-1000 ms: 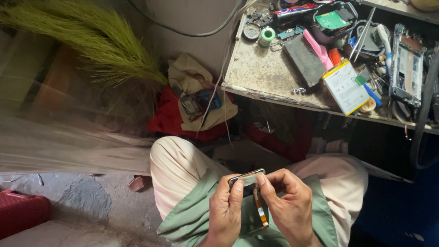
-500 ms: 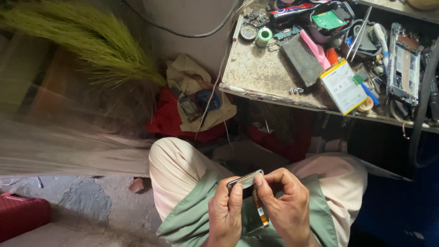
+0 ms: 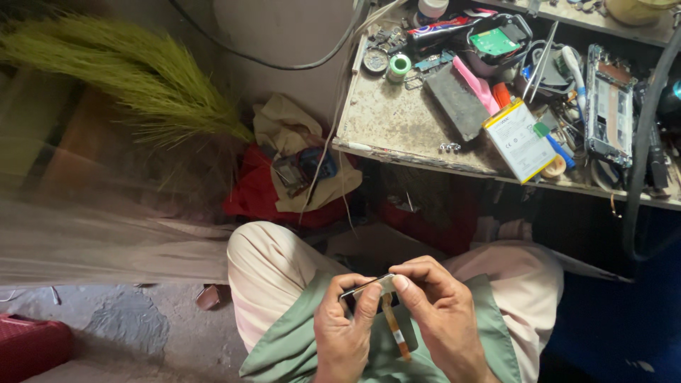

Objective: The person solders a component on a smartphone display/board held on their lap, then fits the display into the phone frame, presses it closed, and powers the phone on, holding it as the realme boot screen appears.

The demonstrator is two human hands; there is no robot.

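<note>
Soft, even daylight; no harsh glare.
Brightest on the workbench (image 3: pixel 397 128); deep shadow under it and to its lower right. Mildly blurred left of it, around the broom (image 3: pixel 135 78). Sharp enough below it.

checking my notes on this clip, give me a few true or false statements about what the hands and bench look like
1. Both hands, left hand and right hand, hold the thin phone part over the lap. True.
2. An orange ribbon cable hangs from the part. True.
3. The white battery lies on the floor. False: it lies on the workbench.
4. The broom is bright blue. False: it is yellow-green.
</note>
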